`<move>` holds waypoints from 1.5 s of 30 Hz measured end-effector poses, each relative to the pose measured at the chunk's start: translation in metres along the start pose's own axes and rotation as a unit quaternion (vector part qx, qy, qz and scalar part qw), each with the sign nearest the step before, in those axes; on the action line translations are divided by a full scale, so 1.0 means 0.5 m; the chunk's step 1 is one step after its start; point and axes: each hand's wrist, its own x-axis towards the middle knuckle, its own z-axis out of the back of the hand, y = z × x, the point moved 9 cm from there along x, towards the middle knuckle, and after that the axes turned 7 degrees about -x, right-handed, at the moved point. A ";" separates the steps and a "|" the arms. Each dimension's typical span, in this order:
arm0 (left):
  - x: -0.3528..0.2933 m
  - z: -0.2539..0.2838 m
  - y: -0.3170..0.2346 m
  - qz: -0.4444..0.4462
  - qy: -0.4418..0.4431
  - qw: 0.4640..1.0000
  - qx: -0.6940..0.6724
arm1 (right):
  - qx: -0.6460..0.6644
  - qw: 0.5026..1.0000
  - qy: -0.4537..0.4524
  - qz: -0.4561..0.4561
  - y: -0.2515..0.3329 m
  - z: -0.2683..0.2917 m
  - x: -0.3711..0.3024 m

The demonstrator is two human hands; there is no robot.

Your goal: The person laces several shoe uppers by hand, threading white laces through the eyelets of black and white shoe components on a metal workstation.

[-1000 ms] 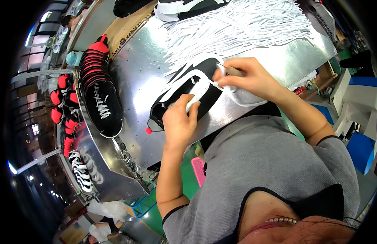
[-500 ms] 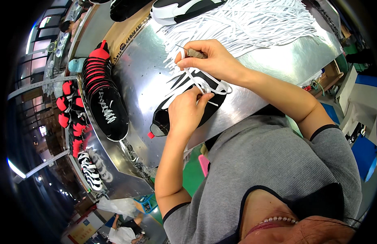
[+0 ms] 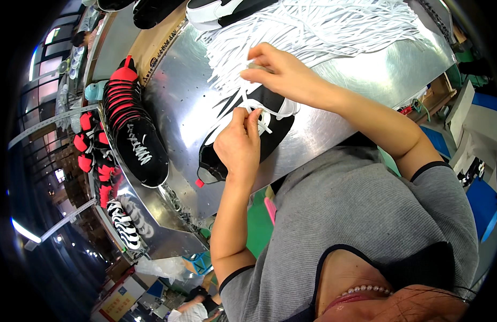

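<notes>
A black shoe with a red heel tab lies tilted across the metal tabletop, its white lacing partly threaded. Over the shoe, my left hand is closed, thumb and forefinger pinching a white shoelace at the lacing. Farther off, above the shoe's far side, my right hand has curled fingers at a strand of the lace that runs up from the shoe. Whether a tool is still inside the right palm is hidden. Just beyond that hand spreads a thick pile of white laces.
Left of the shoe stands a long row of nested black-and-red shoes. A white-and-black shoe rests at the table's far edge. Beyond the row, a lower metal surface holds a striped shoe and more red-and-black ones. Another person is at lower left.
My right hand has shifted slightly away from the shoe, and the brown-handled tool seen in it before no longer shows clearly. My left hand has moved a little left, still pinching lace.
</notes>
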 end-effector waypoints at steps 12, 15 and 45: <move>0.003 -0.005 0.017 0.030 -0.038 0.999 0.000 | -0.154 0.974 0.163 -0.032 -0.029 -0.027 -0.145; 0.006 -0.004 0.016 0.035 -0.043 0.998 -0.004 | -0.194 0.966 0.167 -0.028 -0.029 -0.034 -0.140; -0.050 -0.046 0.024 0.113 0.138 0.923 -0.340 | -0.294 0.951 0.097 0.012 -0.021 -0.085 -0.129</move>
